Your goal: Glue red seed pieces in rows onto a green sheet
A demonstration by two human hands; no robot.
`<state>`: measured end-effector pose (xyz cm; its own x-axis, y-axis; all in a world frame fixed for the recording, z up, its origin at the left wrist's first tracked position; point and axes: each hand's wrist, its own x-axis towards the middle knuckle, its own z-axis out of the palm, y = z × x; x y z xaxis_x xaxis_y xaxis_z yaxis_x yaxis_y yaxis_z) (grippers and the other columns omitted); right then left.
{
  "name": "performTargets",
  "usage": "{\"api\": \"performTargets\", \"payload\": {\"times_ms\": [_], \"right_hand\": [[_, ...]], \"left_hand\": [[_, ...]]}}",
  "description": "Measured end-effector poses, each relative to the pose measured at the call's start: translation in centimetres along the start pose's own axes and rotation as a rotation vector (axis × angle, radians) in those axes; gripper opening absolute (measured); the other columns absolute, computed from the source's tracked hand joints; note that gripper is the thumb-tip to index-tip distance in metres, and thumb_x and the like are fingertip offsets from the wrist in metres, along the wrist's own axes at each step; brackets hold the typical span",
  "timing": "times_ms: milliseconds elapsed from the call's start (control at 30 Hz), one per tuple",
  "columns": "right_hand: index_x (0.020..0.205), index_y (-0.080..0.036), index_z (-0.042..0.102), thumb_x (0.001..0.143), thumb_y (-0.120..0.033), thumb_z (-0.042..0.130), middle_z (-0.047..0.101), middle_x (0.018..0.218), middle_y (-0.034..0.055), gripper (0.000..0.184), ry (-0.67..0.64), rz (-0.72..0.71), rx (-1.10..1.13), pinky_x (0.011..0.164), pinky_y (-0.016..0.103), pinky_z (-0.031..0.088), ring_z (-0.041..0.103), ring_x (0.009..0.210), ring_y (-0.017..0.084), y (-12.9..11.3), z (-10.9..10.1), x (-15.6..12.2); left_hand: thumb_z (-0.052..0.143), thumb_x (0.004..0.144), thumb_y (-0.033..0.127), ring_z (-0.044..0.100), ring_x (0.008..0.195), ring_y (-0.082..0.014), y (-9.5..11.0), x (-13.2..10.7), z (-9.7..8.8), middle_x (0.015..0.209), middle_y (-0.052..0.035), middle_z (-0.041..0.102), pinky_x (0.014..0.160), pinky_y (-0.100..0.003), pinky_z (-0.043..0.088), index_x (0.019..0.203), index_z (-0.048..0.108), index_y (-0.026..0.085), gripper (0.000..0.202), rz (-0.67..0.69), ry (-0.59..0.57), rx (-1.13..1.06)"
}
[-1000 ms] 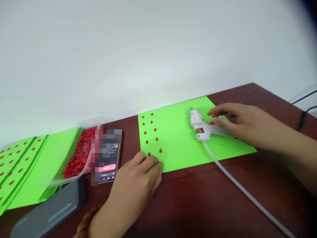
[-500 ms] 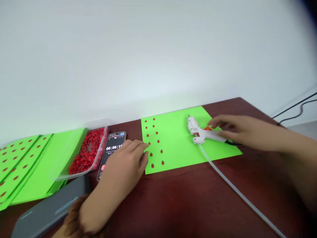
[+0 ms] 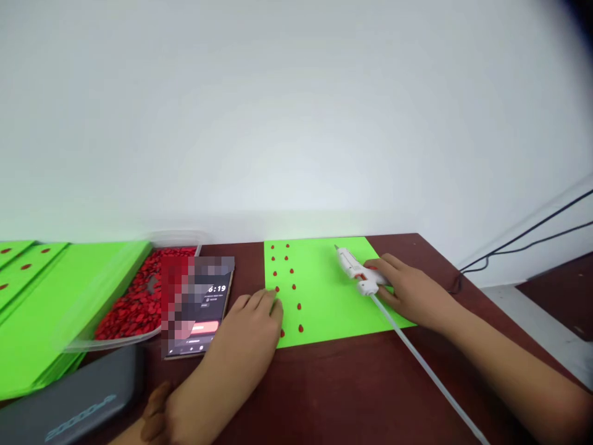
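A bright green sheet (image 3: 324, 290) lies on the dark brown table (image 3: 352, 383), with two columns of small red pieces (image 3: 293, 287) along its left side. My right hand (image 3: 407, 290) is wrapped round the handle of a white glue gun (image 3: 353, 267) that rests on the sheet, nozzle pointing away from me. A clear glue stick (image 3: 417, 364) trails from its back toward me. My left hand (image 3: 252, 324) lies flat on the sheet's left edge, fingers together and stretched out, holding nothing.
A phone (image 3: 204, 306) showing a timer lies left of the sheet. Beside it stands a clear tub (image 3: 125, 296) of red pieces. A stack of green sheets (image 3: 32, 309) fills the far left, a grey case (image 3: 69, 402) sits at the front left. Black cables (image 3: 523, 244) hang at right.
The view has tilted up. My right hand has closed round the glue gun's handle. My left hand has slid from the sheet's front corner to its left edge near the phone.
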<state>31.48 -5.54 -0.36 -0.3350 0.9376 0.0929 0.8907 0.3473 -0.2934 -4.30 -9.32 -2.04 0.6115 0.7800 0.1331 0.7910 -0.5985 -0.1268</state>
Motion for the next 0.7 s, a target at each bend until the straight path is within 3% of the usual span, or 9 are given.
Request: {"api": "performTargets", "payload": {"times_ms": [133,233,333,467,700], "right_hand": [[0.123,-0.023,0.065,0.104,-0.045,0.054,0.069,0.099,0.0091,0.031,0.038,-0.011,0.366,0.076,0.044,0.054,0.066,0.083,0.026,-0.9,-0.5,3.9],[0.120,-0.020,0.066,0.106,-0.054,0.047,0.062,0.073,0.0009,0.041,-0.025,-0.018,0.485,0.062,0.038,0.051,0.059,0.063,0.021,-1.0,0.1,6.9],[0.117,-0.019,0.070,0.105,-0.057,0.047,0.058,0.066,-0.0017,0.045,-0.080,-0.014,0.558,0.063,0.038,0.049,0.057,0.062,0.020,-0.7,0.8,8.7],[0.112,-0.019,0.071,0.106,-0.057,0.049,0.057,0.064,-0.0024,0.044,-0.111,0.071,0.595,0.065,0.037,0.046,0.055,0.061,0.019,-0.2,1.9,8.9],[0.100,-0.022,0.073,0.104,-0.067,0.047,0.056,0.060,-0.0019,0.052,-0.143,0.163,0.624,0.058,0.034,0.042,0.052,0.057,0.019,0.3,2.8,8.6]], "left_hand": [[0.056,0.088,-0.002,0.076,0.116,-0.0345,0.2,-0.2,0.7,0.129,-0.0213,0.077,0.098,-0.049,0.062,0.123,0.077,0.007,0.042,0.028,0.045,0.017],[0.054,0.085,-0.003,0.077,0.116,-0.0340,0.2,-0.3,1.0,0.129,-0.0219,0.078,0.100,-0.048,0.064,0.123,0.078,0.007,0.045,0.040,0.086,0.037],[0.051,0.081,-0.002,0.078,0.112,-0.0324,0.1,-0.4,1.0,0.127,-0.0195,0.079,0.100,-0.047,0.065,0.120,0.079,0.009,0.049,0.038,0.120,0.034],[0.049,0.081,0.001,0.077,0.112,-0.0313,-0.3,-0.6,0.9,0.125,-0.0171,0.080,0.100,-0.045,0.065,0.122,0.079,0.011,0.051,0.063,0.168,0.023],[0.045,0.093,0.010,0.075,0.112,-0.0292,-0.8,-1.3,1.9,0.122,-0.0135,0.081,0.101,-0.041,0.062,0.116,0.079,0.015,0.041,0.085,0.242,0.019]]}}
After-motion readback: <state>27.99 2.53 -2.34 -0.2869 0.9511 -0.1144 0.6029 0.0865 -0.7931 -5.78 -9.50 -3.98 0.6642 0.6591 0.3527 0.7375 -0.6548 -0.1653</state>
